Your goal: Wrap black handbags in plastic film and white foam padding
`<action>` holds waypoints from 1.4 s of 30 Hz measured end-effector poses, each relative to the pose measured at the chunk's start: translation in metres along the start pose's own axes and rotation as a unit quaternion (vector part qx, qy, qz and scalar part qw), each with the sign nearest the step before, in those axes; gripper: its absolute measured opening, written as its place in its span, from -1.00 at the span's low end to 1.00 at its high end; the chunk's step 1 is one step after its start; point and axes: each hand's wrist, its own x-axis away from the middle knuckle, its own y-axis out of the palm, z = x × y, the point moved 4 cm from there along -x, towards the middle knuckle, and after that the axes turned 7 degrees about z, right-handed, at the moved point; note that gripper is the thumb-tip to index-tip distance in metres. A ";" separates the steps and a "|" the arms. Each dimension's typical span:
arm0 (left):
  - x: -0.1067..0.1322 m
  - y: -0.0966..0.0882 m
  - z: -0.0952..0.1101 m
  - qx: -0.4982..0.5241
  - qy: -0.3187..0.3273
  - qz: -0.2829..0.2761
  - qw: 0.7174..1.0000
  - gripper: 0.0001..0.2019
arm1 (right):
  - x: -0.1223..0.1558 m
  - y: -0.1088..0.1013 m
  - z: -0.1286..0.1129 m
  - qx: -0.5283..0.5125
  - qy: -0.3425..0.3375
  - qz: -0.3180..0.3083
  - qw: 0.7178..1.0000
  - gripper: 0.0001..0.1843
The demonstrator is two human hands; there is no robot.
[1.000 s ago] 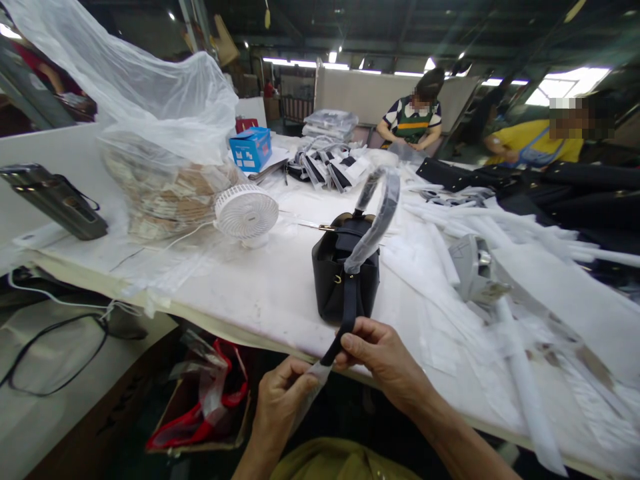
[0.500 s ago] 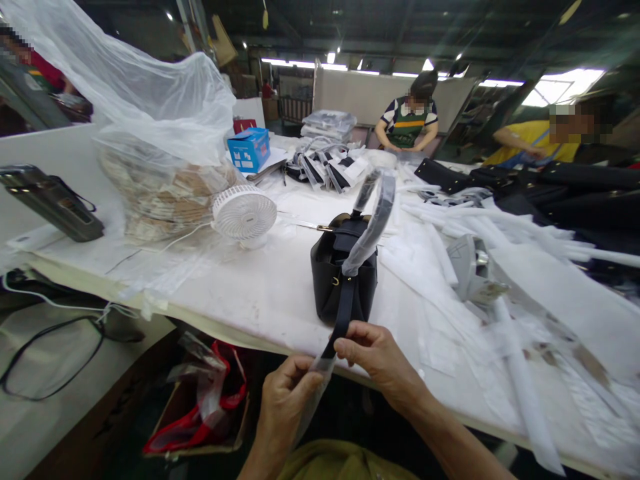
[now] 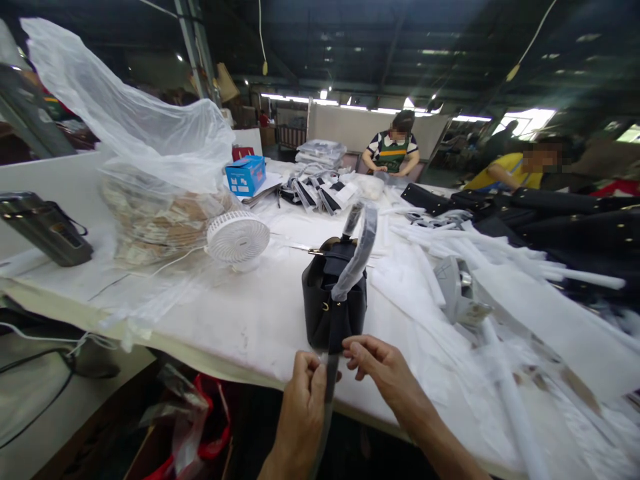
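Note:
A black handbag [image 3: 311, 300] stands upright near the table's front edge, its arched handle [image 3: 369, 233] wrapped in clear plastic. From its near side a black strap [image 3: 340, 325] hangs down toward me. My left hand [image 3: 306, 393] is closed round a clear plastic sleeve [image 3: 327, 400] that covers the strap's lower part. On the strap's right edge, just above the sleeve, my right hand [image 3: 376, 360] pinches with thumb and forefinger. The strap's far end is hard to make out inside the plastic.
Left of the bag are a white fan [image 3: 239, 239], a large plastic bag of packets [image 3: 150, 213] and a dark flask [image 3: 47, 230]. White wrapping strips and a tape dispenser [image 3: 457, 290] lie right. Black bags [image 3: 575, 223] are piled behind; two people work across the table.
My left hand has moved up along the strap, taking the plastic sleeve higher. My right hand stays by the strap, its grip looser. The view has tilted up slightly.

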 end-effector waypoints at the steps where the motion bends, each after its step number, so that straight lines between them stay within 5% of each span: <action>1: -0.003 0.004 0.001 -0.003 0.002 0.000 1.000 -0.66 | -0.001 -0.006 0.000 0.002 -0.001 0.012 1.000 -0.44; 6: -0.021 0.019 0.011 0.027 0.008 0.005 1.000 -0.68 | -0.004 -0.020 0.006 0.006 -0.013 0.024 1.000 -0.48; 16: -0.051 0.036 0.040 0.084 0.020 0.048 0.995 -0.71 | -0.013 -0.015 0.006 -0.002 -0.018 -0.003 1.000 -0.47; 25: -0.061 0.016 0.046 -0.157 0.113 0.111 0.975 -0.82 | -0.027 0.006 -0.009 0.000 -0.002 0.000 1.000 -0.43; 36: -0.065 0.008 0.037 -0.037 0.068 0.094 0.993 -0.70 | -0.047 0.027 -0.018 -0.021 0.035 0.042 0.998 -0.47; 42: -0.067 0.008 0.047 -0.086 0.092 0.056 0.990 -0.64 | -0.036 0.024 -0.023 0.007 0.011 0.056 0.998 -0.52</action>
